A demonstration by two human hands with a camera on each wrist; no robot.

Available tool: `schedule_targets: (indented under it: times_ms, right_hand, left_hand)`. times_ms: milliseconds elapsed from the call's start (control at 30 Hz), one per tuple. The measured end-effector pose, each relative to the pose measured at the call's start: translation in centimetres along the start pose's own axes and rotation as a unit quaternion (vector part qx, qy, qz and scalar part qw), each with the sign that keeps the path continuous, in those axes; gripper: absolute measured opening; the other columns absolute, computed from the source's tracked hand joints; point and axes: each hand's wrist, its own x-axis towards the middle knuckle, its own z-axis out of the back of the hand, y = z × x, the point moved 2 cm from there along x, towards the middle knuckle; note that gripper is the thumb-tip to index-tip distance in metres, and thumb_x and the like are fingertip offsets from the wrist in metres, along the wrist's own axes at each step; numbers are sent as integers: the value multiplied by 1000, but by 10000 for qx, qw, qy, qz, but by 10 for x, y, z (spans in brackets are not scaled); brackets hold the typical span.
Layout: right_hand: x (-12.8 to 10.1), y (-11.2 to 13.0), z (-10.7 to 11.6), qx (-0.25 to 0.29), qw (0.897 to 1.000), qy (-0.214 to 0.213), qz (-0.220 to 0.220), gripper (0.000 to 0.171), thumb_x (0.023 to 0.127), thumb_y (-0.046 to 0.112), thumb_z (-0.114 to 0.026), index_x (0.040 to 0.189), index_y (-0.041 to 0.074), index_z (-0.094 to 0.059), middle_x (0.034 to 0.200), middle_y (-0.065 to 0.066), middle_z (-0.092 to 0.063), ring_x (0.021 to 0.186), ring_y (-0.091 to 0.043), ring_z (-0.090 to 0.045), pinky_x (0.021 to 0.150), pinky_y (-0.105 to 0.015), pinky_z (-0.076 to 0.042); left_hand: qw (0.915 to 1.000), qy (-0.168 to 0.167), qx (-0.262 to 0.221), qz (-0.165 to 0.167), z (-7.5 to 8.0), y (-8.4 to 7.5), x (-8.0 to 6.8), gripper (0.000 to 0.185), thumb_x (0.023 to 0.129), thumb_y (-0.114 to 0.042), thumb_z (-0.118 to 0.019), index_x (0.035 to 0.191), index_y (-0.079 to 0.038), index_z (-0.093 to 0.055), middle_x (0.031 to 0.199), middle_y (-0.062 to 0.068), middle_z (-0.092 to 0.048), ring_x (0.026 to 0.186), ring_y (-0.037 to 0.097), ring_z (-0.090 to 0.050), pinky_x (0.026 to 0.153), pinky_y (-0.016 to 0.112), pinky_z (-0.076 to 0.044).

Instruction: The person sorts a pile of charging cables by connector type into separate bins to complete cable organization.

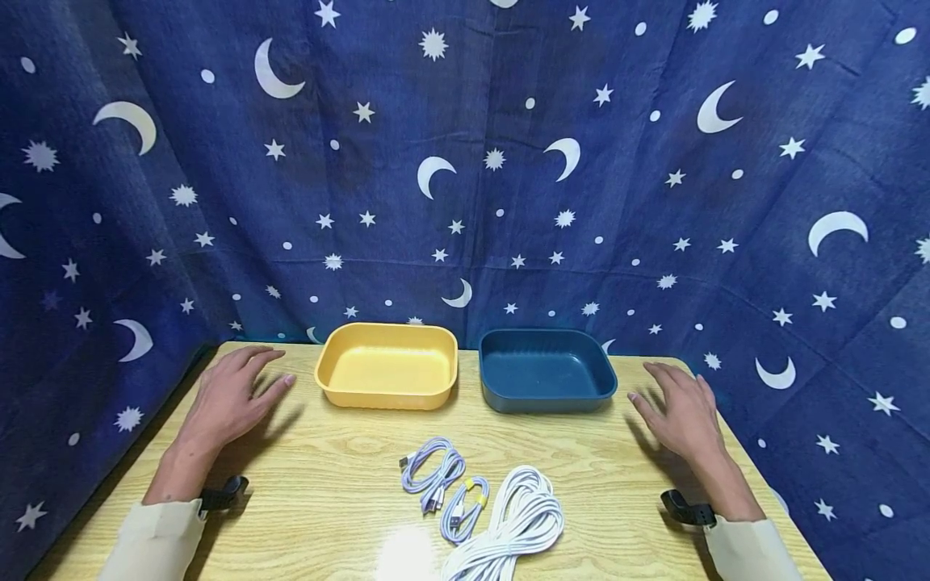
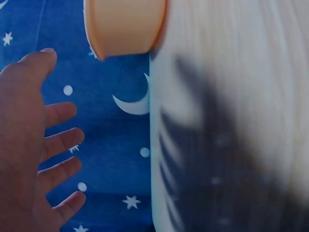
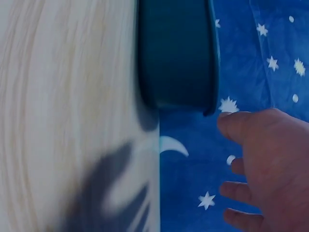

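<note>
My left hand [image 1: 231, 397] hovers over the table's left side, fingers relaxed and holding nothing. To its right stands a yellow bin [image 1: 387, 400], which also shows in the left wrist view. Over the right side my right hand [image 1: 681, 411] is held with loose fingers and nothing in them. A dark blue bin [image 1: 548, 403] is the thing nearest to it. Between the hands, closer to the front, lie a lavender coiled cable [image 1: 452, 464], a smaller lavender cable with a yellow tie [image 1: 483, 494] and a thick white cable bundle [image 1: 534, 516].
A light wood-grain table [image 1: 327, 484] carries the bins and cables. Behind it and at both sides hangs a blue curtain [image 1: 494, 97] with white moons and stars. Both bins stand near the back edge, with a narrow gap between them. Each wrist wears a black strap.
</note>
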Motion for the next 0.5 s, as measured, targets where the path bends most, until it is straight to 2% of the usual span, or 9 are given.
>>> schedule_targets:
  times_ms: [133, 300, 500]
  right_hand:
    - [3, 13, 4, 81, 9999, -60, 103, 57, 92, 24, -80, 139, -2, -62, 138, -29, -61, 131, -51, -52, 115, -79, -21]
    - [6, 28, 5, 97, 9993, -139, 334, 58, 90, 24, -82, 139, 0, -63, 138, -26, -62, 131, -49, -53, 115, -78, -21]
    - [8, 41, 4, 138, 9983, -131, 545, 58, 89, 24, -83, 139, 1, -63, 138, -25, -62, 130, -47, -54, 111, -79, -24]
  left_hand:
    - [9997, -28, -176, -178, 4, -11, 4, 48, 97, -36, -78, 135, -8, -67, 138, 20, -62, 134, 45, -51, 104, 73, -35]
    - [9987, -86, -290, -410, 6, -19, 6, 46, 95, -32, -80, 133, -9, -69, 136, 18, -64, 132, 44, -53, 100, 71, -37]
    - [9981, 36, -386, -489, 4, -26, 6, 43, 97, -31, -78, 133, -9, -69, 136, 19, -64, 132, 44, -53, 97, 71, -38]
